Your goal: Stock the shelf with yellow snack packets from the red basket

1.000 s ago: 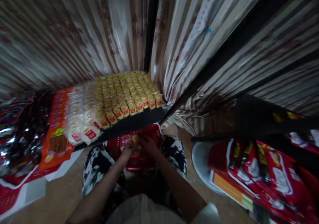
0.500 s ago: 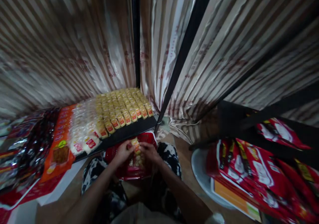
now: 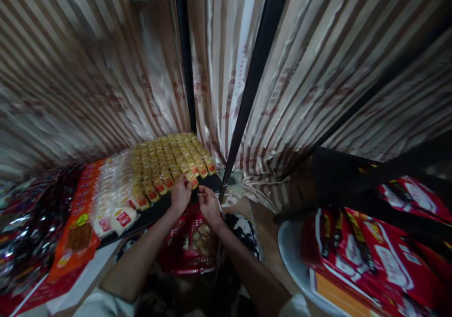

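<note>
Near the front edge of a black shelf, my left hand (image 3: 181, 195) pinches a small yellow wrapped snack packet (image 3: 192, 181) with a red label. It is at the front of the rows of similar packets (image 3: 160, 162). Just right of it, my right hand (image 3: 209, 208) has its fingers loosely bent and a little apart. I see nothing in those fingers, and they look separate from the packet. Below both hands, between the knees, sits a red plastic basket (image 3: 192, 271). More wrapped packets (image 3: 202, 240) lie inside it.
White wrapped packets (image 3: 123, 217), an orange bag (image 3: 76, 241) and dark shiny packs (image 3: 31, 227) line the shelf leftward. A slanting black post (image 3: 247, 100) stands ahead, before striped curtains (image 3: 300, 72). Red bags (image 3: 381, 256) fill the right side, near a white tub (image 3: 291, 241).
Both hands have moved from above the basket up to the shelf's front edge. The left hand now holds a packet at the front of the rows. The view has shifted slightly.
</note>
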A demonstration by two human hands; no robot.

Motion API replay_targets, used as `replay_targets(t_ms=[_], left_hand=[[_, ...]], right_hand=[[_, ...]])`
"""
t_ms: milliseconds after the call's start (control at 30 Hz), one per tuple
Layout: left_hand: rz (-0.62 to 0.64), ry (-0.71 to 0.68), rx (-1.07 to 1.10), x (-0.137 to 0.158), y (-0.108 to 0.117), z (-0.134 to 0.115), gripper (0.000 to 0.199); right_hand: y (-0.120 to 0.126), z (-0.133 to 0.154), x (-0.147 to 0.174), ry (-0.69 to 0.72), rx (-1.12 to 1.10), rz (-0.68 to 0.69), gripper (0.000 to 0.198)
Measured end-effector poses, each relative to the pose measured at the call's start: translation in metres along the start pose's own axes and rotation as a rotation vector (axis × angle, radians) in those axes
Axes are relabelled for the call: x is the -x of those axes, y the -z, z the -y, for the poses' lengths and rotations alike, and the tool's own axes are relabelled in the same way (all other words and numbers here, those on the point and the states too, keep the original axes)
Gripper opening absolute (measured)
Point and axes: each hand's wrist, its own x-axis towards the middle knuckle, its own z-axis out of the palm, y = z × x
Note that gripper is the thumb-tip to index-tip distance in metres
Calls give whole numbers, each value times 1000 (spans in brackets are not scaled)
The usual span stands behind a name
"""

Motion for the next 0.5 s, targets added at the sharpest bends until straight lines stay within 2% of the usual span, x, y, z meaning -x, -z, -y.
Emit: replay_targets(t_ms=[233, 500], left_hand=[[-62, -58, -82, -13, -24, -4, 24], [-97, -70, -46, -14, -36, 4, 29]], right_hand=[[-3, -13, -35, 15, 100, 60, 55], [0, -12, -57, 1, 317, 148, 48]])
